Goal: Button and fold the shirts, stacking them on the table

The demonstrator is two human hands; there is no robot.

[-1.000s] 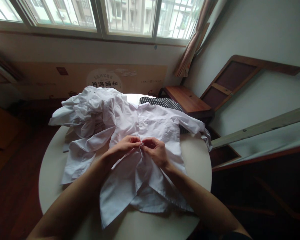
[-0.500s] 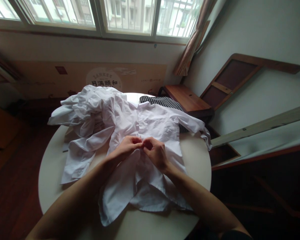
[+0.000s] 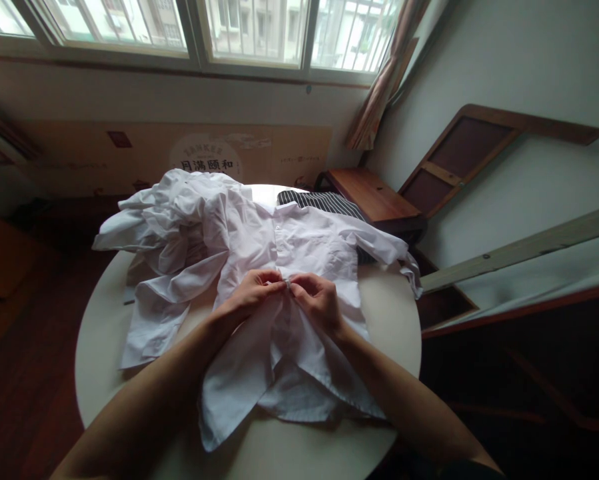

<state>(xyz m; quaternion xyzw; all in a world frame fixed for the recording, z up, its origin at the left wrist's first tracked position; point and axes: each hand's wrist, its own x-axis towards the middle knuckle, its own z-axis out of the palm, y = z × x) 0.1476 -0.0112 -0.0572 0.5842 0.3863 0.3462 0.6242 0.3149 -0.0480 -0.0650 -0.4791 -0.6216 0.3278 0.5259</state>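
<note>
A white shirt (image 3: 324, 247) lies front up on the round table (image 3: 99, 333), its collar toward the window. At the middle of its front opening, my left hand (image 3: 256, 291) pinches the left edge of the placket between thumb and fingers. Facing it, my right hand (image 3: 318, 300) pinches the cloth on the other side, the fingertips of both hands almost meeting. The button, if one is between them, is too small to make out. Below the hands the two front panels hang apart. Buttons show on the placket nearer the collar.
Crumpled white clothes (image 3: 179, 207) are heaped on the table's left side. A black-and-white striped cloth (image 3: 324, 201) lies behind the shirt. A wooden stool (image 3: 374, 193) stands beyond the table, near the wall; a cardboard panel (image 3: 149, 153) leans under the window.
My right hand has shifted slightly right, and its fingers are straighter. A bit of white cloth now shows between the fingertips. My left hand has barely moved.
</note>
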